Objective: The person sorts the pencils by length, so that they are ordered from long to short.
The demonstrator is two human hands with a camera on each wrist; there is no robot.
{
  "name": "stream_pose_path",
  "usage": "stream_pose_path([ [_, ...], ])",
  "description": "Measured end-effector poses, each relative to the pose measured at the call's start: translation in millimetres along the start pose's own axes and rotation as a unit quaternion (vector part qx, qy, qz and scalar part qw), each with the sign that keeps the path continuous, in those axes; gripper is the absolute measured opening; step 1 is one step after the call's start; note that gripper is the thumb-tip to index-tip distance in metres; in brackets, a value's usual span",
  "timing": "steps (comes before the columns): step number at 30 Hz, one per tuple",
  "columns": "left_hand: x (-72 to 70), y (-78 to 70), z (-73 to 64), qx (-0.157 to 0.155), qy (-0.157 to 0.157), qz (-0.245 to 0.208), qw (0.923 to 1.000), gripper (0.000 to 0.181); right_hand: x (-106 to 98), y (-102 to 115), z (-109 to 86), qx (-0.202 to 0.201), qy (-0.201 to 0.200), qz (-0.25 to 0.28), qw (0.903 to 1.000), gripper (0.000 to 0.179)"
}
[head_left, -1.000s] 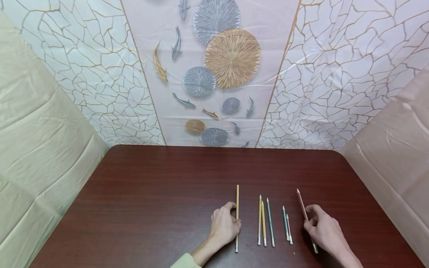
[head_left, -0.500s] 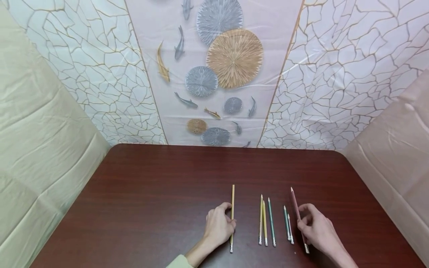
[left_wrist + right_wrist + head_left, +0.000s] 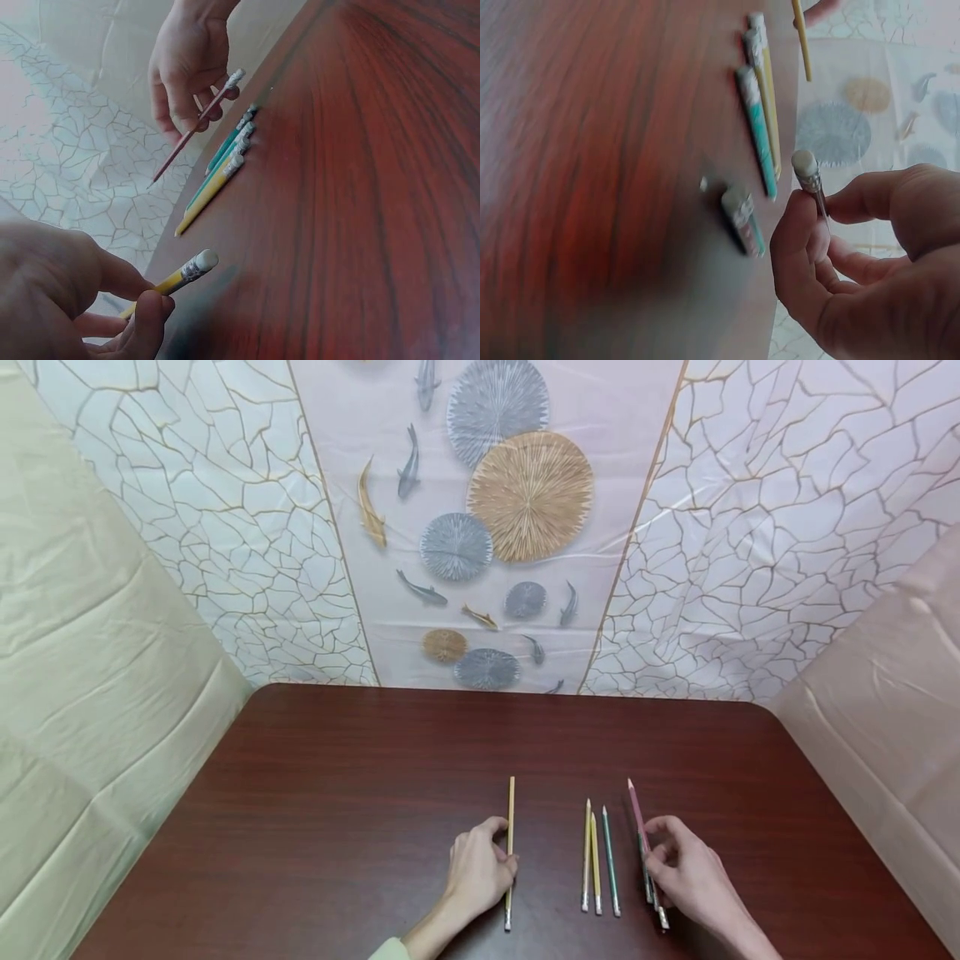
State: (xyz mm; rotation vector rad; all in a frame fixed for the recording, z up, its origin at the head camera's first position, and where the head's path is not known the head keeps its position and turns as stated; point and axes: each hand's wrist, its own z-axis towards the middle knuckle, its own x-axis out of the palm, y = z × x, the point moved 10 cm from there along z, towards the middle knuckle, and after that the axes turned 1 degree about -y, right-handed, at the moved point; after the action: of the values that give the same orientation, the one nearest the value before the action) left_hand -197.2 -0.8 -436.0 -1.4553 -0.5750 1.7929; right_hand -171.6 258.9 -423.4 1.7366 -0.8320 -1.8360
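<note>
My left hand (image 3: 477, 864) pinches a yellow pencil (image 3: 511, 810) between thumb and fingers, its flat, unsharpened end pointing to the back. Over on the right, my right hand (image 3: 690, 868) pinches a dusty-red pencil (image 3: 637, 810), sharpened tip away from me and eraser nearest. In the left wrist view that red pencil (image 3: 187, 138) is held up above the tabletop. It overlaps a short green pencil (image 3: 646, 878) in the head view and mostly hides a short pinkish one beside it. Between the hands lie two yellow pencils (image 3: 587, 860) and a teal pencil (image 3: 610, 860), erasers toward me.
The dark red-brown table (image 3: 337, 793) has rounded far corners. Behind it hangs a patterned cloth (image 3: 480, 610), with plain beige cloth (image 3: 97, 693) along both sides. A tiny pale speck (image 3: 703, 183) lies near the short pencils in the right wrist view.
My right hand has moved left with the red pencil, from beside the short pencils to over them. My left hand has shifted left with its yellow pencil. The other pencils stay put.
</note>
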Motion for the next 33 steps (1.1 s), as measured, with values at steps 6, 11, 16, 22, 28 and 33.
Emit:
stream_pose_path([
  [6,-5.0,4.8,-1.4,0.0,0.001,0.002,1.0,0.037,14,12,-1.3,0.003,0.016,0.026,0.9995,0.033],
  [11,-9.2,8.1,-2.5,-0.001,-0.003,0.009,1.0,0.037,23,21,-1.1,0.005,0.015,0.045,0.9989,0.035],
  [16,-12.8,11.3,-4.1,-0.007,-0.001,0.014,0.9999,0.037,33,31,-2.8,0.005,0.02,0.077,0.9968,0.036],
  [22,-19.3,15.4,-4.6,-0.011,-0.003,0.02,0.9997,0.037,41,42,-2.5,-0.007,0.02,0.086,0.9961,0.036],
  [28,-27.4,21.7,-6.4,-0.014,-0.008,0.03,0.9994,0.037,55,50,-1.2,-0.018,0.04,0.114,0.9925,0.034],
  [33,-33.4,27.7,-8.2,-0.02,-0.008,0.039,0.999,0.037,66,57,0.0,-0.024,0.053,0.118,0.9913,0.033],
])
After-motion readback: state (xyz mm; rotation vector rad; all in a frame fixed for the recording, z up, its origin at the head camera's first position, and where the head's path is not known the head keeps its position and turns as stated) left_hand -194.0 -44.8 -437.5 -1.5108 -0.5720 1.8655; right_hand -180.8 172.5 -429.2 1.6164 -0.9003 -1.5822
